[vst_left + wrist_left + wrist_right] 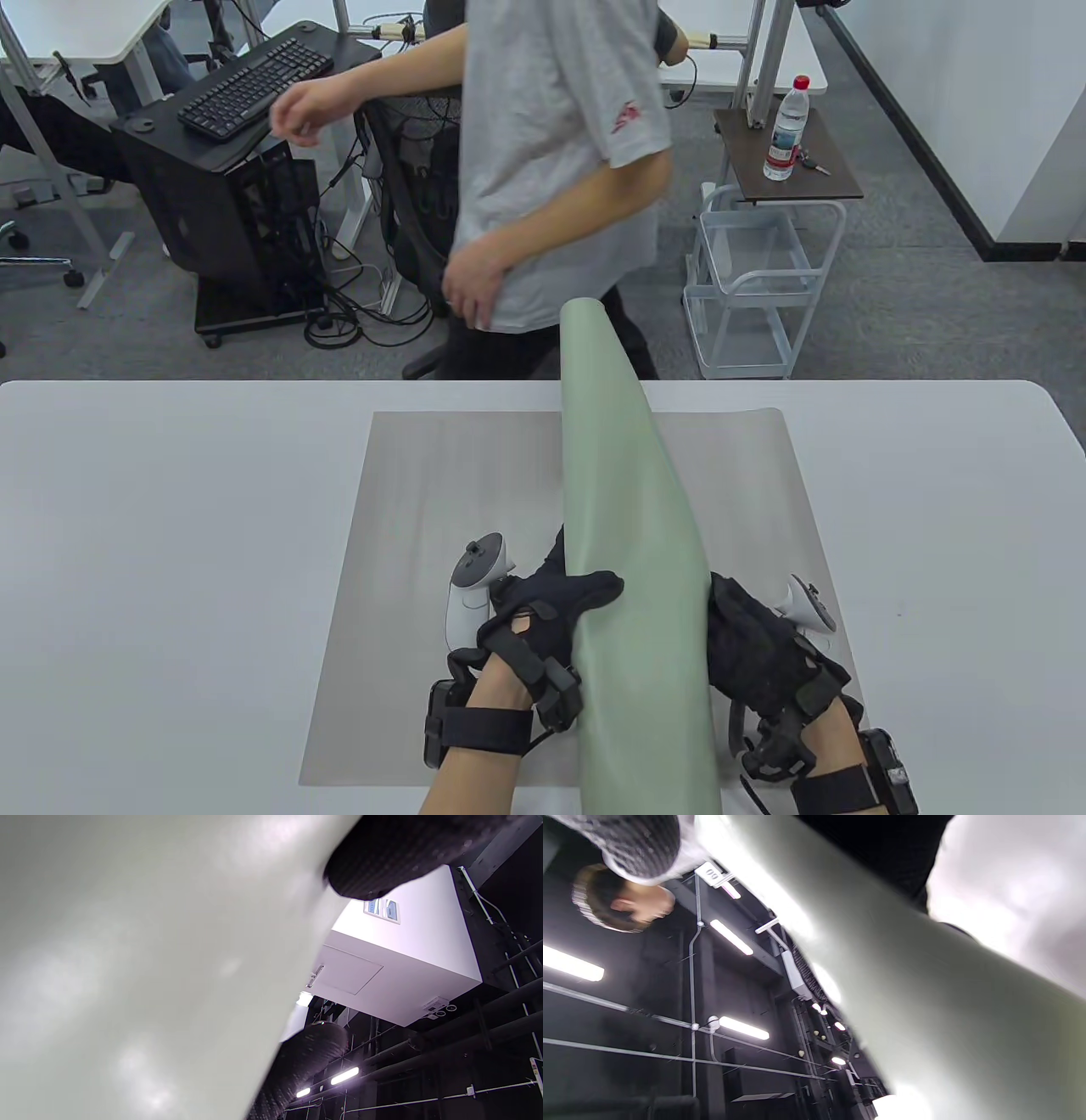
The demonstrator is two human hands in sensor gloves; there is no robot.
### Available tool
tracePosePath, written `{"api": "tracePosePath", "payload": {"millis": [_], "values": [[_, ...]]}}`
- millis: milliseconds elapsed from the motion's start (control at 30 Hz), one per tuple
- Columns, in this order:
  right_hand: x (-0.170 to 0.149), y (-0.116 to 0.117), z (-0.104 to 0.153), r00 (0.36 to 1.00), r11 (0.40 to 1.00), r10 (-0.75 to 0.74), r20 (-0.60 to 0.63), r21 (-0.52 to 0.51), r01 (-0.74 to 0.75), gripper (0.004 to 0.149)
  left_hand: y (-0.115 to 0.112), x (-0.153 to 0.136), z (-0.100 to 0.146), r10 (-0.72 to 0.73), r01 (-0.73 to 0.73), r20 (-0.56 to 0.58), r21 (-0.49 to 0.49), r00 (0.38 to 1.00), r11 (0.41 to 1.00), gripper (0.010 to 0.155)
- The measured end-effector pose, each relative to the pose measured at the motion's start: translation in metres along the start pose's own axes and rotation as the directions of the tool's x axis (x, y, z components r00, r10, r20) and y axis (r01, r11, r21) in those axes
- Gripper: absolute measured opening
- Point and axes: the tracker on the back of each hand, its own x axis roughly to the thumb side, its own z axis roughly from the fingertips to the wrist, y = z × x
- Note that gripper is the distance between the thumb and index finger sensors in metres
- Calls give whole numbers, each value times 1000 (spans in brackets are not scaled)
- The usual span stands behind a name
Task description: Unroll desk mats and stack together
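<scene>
Two mats. Green mat (632,543): rolled, lifted, slanting away from the hands; left hand (543,611) grips its left side, right hand (755,645) its right. Grey mat (424,543): flat beneath both hands on the table (153,543).

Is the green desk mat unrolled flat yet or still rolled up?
Still rolled: the green mat is a loose tube raised off the table, gripped by the left hand and right hand above the flat grey mat.

Smooth matt green mat (632,543)
</scene>
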Motion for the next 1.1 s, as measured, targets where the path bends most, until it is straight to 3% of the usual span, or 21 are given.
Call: {"api": "tracePosePath", "payload": {"millis": [167, 267, 333, 367, 433, 500, 633, 733, 833, 967, 1033, 1100], "values": [[5, 4, 1, 994, 993, 109, 8, -43, -109, 80, -3, -8, -6, -90, 91, -46, 22, 995, 996, 101], [14, 2, 7, 969, 947, 244, -48, -205, -249, 70, -4, -15, -8, -73, 75, -49, 42, 996, 996, 101], [24, -6, 13, 916, 889, 375, -139, -226, -399, 65, -3, -20, -9, -39, 41, -37, 42, 999, 998, 101], [29, -9, 18, 853, 825, 482, -201, -224, -519, 63, -3, -23, -9, -13, 14, -29, 25, 1000, 1000, 102], [34, -14, 23, 739, 661, 612, -282, -332, -673, 59, -8, -26, -11, 67, -67, 3, -1, 998, 998, 101], [37, -14, 25, 733, 590, 621, -276, -450, -670, 57, -13, -31, -16, 133, -133, -3, -56, 991, 990, 98], [41, -20, 29, 751, 631, 608, -259, -416, -654, 57, -20, -42, -22, 369, -359, 16, -191, 929, 913, 92], [38, -26, 30, 797, 696, 560, -227, -393, -601, 56, -21, -45, -25, 379, -374, 4, -162, 925, 913, 94], [38, -26, 29, 832, 746, 522, -186, -372, -551, 55, -24, -48, -30, 421, -412, 5, -197, 907, 890, 87], [39, -27, 31, 828, 740, 529, -184, -379, -556, 55, -21, -49, -29, 429, -419, 16, -179, 903, 890, 63], [39, -29, 32, 827, 732, 529, -191, -391, -558, 54, -20, -49, -26, 416, -411, 2, -150, 909, 899, 57], [38, -34, 33, 820, 714, 535, -204, -411, -567, 54, -23, -50, -24, 479, -475, -11, -155, 878, 866, 55]]}}
